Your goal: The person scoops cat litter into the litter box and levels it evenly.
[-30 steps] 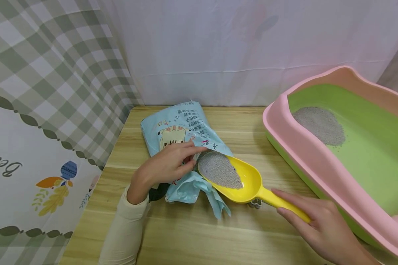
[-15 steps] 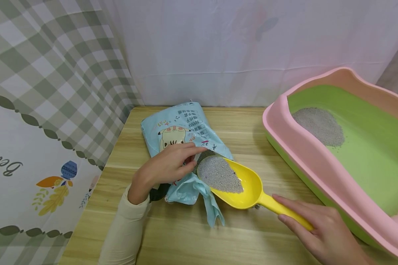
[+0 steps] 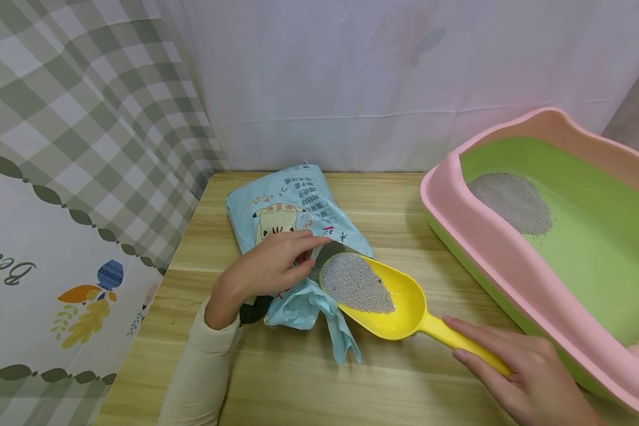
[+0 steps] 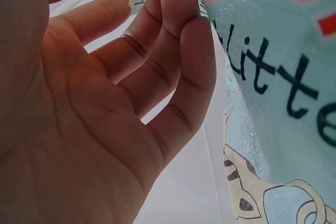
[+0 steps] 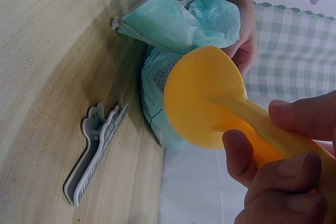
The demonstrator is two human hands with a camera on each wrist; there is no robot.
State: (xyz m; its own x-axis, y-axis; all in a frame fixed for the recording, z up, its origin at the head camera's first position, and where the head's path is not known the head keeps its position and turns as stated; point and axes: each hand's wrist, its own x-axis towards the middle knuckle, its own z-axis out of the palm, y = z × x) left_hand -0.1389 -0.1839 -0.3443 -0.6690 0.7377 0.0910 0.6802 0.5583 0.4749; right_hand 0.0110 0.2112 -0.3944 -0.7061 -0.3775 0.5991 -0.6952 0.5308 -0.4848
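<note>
Head view: the left hand [image 3: 271, 263] pinches film at the mouth of a pale blue litter bag [image 3: 319, 219], its index finger reaching to the edge of the upper flap. The bag lies near the far-left corner of the bench [image 3: 351, 390], its mouth facing right and toward the near edge.

The right hand [image 3: 527, 370] grips the handle of a yellow scoop [image 3: 407, 305]. Its bowl carries a mound of grey granules [image 3: 357, 284] — banked toward the tip — and the tip sits at the bag mouth.

Along the right side of the bench stands a green litter tray with a pink rim [image 3: 511, 257]; a granule heap [image 3: 511, 202] lies on its floor, toward the far end.

Right wrist view: a grey clip [image 5: 96, 163] lies on the bench, near the bag. Beyond the far edge hangs a white curtain [image 3: 383, 77]; beyond the left edge — a checked cloth [image 3: 117, 106].
</note>
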